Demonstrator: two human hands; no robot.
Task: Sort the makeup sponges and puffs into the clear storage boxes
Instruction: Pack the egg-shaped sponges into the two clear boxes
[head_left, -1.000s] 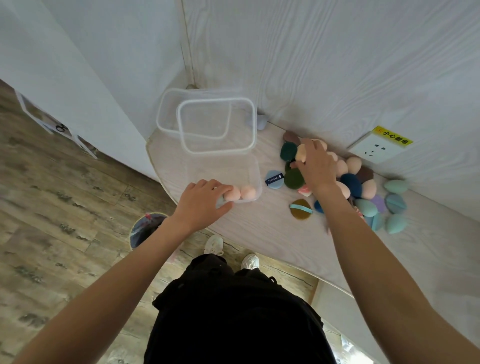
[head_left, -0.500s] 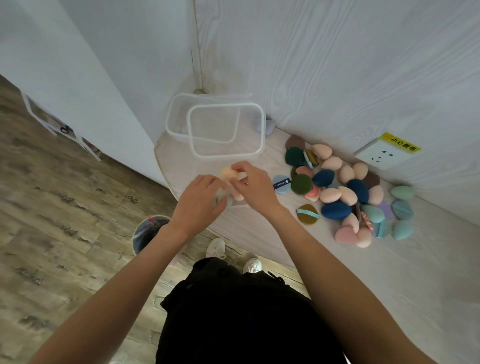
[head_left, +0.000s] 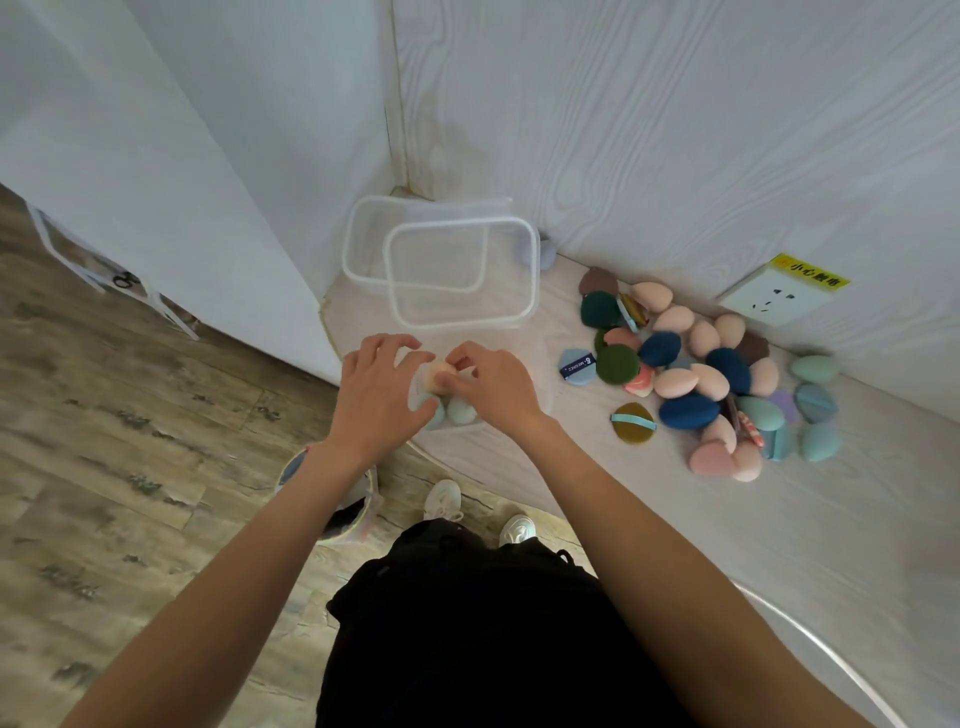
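Sponges: a peach sponge (head_left: 435, 375) is pinched by the right hand (head_left: 493, 382) over the near clear box (head_left: 540, 374). Left hand (head_left: 382, 387) curls on the box's side. Drop it in gently, beside the green sponges (head_left: 460, 410).

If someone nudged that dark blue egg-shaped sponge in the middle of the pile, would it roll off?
The dark blue sponge looks rounded and soft, so it would probably wobble rather than slide. Neighbouring sponges press against it, likely stopping any roll. It looks light, probably squashing under fingers.

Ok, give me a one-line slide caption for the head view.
Both hands, left hand and right hand, press a peach sponge into a clear box beside the sponge pile.
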